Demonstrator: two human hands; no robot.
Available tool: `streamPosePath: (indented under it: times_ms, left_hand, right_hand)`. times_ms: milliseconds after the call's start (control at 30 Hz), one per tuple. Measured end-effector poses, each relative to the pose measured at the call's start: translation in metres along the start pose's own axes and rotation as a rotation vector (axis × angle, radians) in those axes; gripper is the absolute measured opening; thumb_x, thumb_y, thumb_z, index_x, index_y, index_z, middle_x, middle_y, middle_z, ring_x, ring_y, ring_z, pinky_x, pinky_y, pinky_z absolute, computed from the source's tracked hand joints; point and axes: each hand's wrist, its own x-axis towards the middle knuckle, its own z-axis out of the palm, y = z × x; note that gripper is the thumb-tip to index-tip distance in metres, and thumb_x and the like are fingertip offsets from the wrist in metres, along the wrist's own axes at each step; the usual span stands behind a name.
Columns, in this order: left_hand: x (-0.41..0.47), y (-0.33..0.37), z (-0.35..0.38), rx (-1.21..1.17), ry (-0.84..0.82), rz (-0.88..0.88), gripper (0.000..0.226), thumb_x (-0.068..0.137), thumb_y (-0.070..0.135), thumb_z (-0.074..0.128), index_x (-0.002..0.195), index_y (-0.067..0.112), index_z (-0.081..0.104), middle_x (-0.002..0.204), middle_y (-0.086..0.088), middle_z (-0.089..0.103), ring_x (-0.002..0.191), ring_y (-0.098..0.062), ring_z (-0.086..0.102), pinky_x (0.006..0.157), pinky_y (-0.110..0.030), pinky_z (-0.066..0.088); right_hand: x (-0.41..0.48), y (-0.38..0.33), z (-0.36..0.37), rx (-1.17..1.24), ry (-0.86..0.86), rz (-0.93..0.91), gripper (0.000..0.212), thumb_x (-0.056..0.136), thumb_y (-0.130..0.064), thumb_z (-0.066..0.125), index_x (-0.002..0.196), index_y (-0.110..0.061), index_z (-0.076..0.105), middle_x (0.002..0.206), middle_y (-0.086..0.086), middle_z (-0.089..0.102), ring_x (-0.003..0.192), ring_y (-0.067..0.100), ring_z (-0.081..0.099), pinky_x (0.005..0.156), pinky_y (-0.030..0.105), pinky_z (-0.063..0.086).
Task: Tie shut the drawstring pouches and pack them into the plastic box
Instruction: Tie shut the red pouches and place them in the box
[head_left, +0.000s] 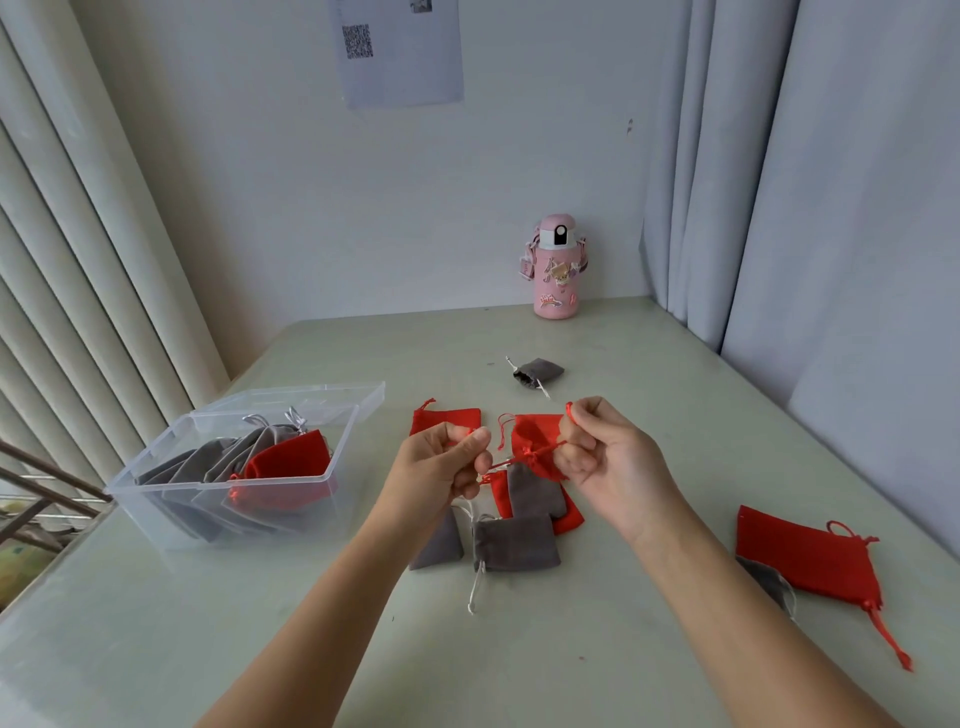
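Head view: your plastic box (171, 470), far left, holds grey and red pouches; your left hand (447, 462) and right hand (597, 457) pinch a red pouch's (535, 441) cords between them.

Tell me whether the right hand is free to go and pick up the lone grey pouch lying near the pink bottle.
Probably not yet. The right hand is pinching a red cord of the red pouch held with the left hand. The way to the grey pouch looks clear once it lets go.

A grey pouch (768, 581) lay mostly hidden under a red pouch (810, 558). The wall paper (400, 52) was cut off above, its print unreadable.
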Motion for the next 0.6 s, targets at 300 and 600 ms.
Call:
streamPosePath:
  times_ms: [300, 600]
  left_hand:
    - [0.003, 0.002, -0.006, 0.123, 0.035, -0.024, 0.023, 0.087, 0.014, 0.060, 0.069, 0.009, 0.048, 0.052, -0.002, 0.057, 0.046, -0.014, 0.045, 0.042, -0.018, 0.040]
    - [0.007, -0.005, -0.018, 0.196, -0.014, -0.058, 0.017, 0.089, 0.008, 0.059, 0.075, 0.006, 0.051, 0.058, -0.004, 0.060, 0.046, -0.008, 0.052, 0.048, -0.016, 0.045]
  right_hand:
    - [-0.004, -0.006, -0.001, -0.103, 0.020, -0.018, 0.027, 0.094, 0.004, 0.040, 0.071, -0.009, 0.041, 0.051, -0.002, 0.030, 0.040, 0.008, 0.025, 0.044, 0.018, 0.025]
    - [0.000, -0.002, -0.007, -0.484, -0.065, -0.041, 0.014, 0.090, -0.004, 0.058, 0.082, -0.008, 0.047, 0.055, -0.004, 0.041, 0.048, 0.011, 0.034, 0.051, 0.021, 0.030]
